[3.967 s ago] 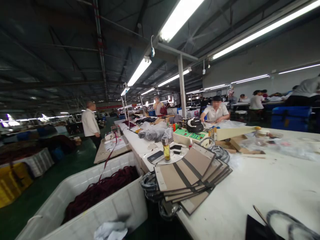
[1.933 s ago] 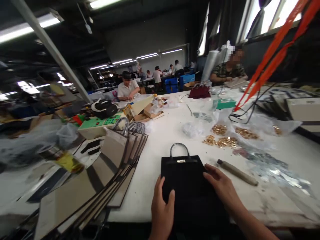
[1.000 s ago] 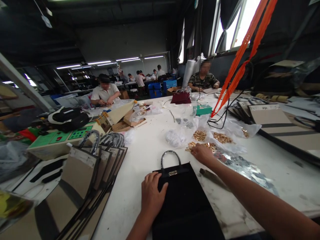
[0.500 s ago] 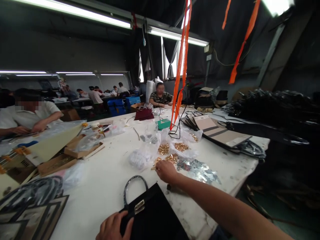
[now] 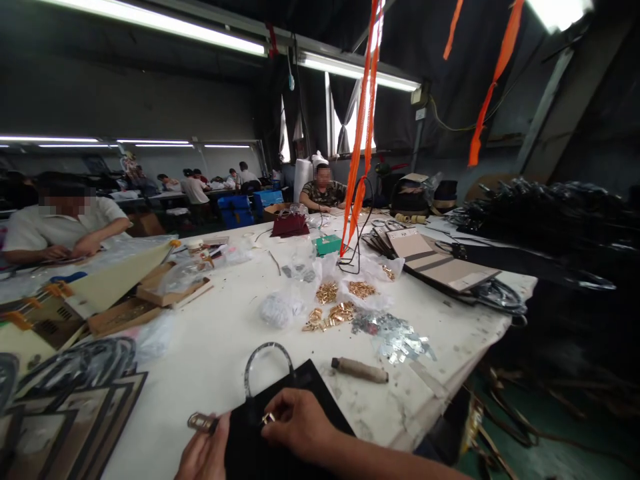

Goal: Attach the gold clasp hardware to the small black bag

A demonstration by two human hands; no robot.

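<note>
A black handbag [image 5: 310, 383] with one upright handle [image 5: 270, 345] lies at the table's front. At its left edge, my left hand [image 5: 206, 452] is closed around a short black strap with a gold plate [image 5: 203, 422] at its end, beside the bag. Over the bag's front, my right hand [image 5: 300, 421] pinches a small gold metal fitting [image 5: 269, 419]; its fingers partly cover the piece. Loose gold fittings [image 5: 331, 318] are heaped beyond the bag, with flat silver plates [image 5: 395, 337] to their right. A tool with a wrapped handle [image 5: 360, 371] rests right of the bag.
Stacked bag panels [image 5: 75, 427] and cardboard trays [image 5: 125, 315] occupy the left. More panels [image 5: 443, 260] lie at the right edge. Orange strips [image 5: 361, 147] hang over the white table [image 5: 215, 360]. A co-worker [image 5: 65, 220] sits at left, another person [image 5: 323, 190] across.
My right hand has come back from the gold heap to the bag, carrying a small gold fitting. My left hand now holds the gold-plated strap out to the left. The wrapped tool is uncovered.
</note>
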